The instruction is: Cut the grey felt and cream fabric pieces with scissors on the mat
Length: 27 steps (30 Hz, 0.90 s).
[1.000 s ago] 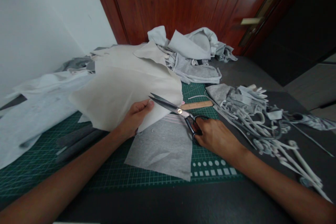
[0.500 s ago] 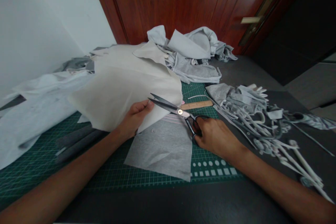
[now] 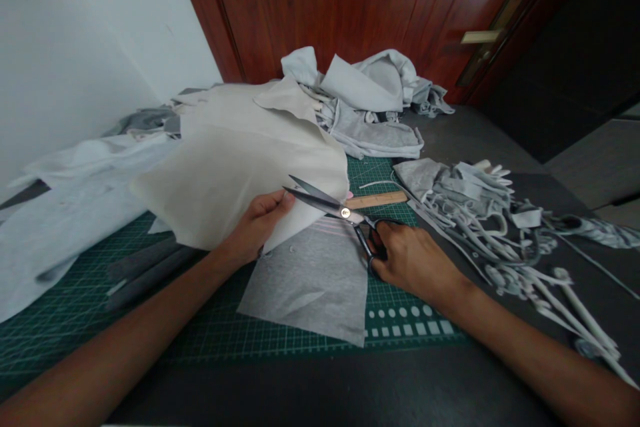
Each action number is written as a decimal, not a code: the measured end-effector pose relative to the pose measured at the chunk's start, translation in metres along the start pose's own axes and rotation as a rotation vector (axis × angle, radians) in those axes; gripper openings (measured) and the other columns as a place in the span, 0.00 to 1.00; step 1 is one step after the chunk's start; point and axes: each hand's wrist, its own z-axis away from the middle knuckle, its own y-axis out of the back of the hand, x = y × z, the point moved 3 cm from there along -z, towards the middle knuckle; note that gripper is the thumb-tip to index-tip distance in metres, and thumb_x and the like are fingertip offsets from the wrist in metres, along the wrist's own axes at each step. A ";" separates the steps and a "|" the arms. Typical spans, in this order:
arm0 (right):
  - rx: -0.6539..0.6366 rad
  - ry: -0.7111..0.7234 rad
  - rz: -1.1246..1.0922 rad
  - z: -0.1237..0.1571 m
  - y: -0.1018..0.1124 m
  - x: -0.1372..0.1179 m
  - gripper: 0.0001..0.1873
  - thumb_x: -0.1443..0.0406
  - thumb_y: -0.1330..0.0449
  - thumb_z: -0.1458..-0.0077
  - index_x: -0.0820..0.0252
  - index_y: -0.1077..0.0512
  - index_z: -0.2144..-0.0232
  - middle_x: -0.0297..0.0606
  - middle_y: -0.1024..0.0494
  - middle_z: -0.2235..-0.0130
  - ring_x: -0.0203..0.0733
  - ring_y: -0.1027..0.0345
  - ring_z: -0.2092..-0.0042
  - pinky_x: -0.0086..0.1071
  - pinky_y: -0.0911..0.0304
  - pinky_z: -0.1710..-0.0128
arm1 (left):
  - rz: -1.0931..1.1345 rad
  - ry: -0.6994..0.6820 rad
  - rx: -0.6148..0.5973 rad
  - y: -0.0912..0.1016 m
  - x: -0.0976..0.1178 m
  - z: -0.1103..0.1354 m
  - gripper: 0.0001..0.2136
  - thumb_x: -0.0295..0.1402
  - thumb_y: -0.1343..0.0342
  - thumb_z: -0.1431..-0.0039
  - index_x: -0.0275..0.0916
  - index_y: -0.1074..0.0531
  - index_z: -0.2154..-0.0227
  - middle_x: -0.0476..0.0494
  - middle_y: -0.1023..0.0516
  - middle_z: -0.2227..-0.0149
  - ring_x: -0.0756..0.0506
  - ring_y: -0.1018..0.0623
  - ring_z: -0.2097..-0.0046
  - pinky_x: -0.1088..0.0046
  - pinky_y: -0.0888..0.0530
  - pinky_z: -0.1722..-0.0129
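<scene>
1. The tips of the steel tailor's scissors (image 3: 320, 202) reach over the lower right edge of the cream fabric sheet (image 3: 235, 173), just beside the left hand (image 3: 260, 225). I cannot tell whether cloth lies between the blades.
2. The right hand (image 3: 413, 263) wraps the black handles, and the blades stand slightly spread in a narrow V, pivot screw glinting.
3. The left hand pinches the sheet near its lower edge and lifts it off the mat, with the thumb on top and the fingers partly hidden.
4. The sheet is matte, soft and slightly stiff, with a curved edge and a folded flap at the far side.
5. Below the scissors, a grey jersey piece (image 3: 305, 287) lies flat on the green cutting mat (image 3: 200, 340), its fine knit showing, with a wooden ruler (image 3: 377, 200) just beyond the blades.
6. To the right, tangled pale grey fabric strips (image 3: 480, 213) curl across the dark table (image 3: 320, 387).
7. On the far side, a crumpled heap of grey clothing (image 3: 365, 107) rests against a reddish wooden door (image 3: 320, 7).
8. To the left, white non-woven fabric (image 3: 75, 207) spreads over the mat's left side.
</scene>
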 end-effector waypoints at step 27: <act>-0.074 -0.015 -0.059 0.003 0.001 -0.006 0.02 0.68 0.44 0.43 0.61 0.32 0.66 0.44 0.21 0.68 0.47 0.24 0.65 0.33 0.42 0.67 | 0.001 -0.024 -0.040 0.004 -0.006 -0.004 0.19 0.51 0.38 0.43 0.37 0.27 0.69 0.52 0.28 0.78 0.54 0.33 0.82 0.80 0.40 0.85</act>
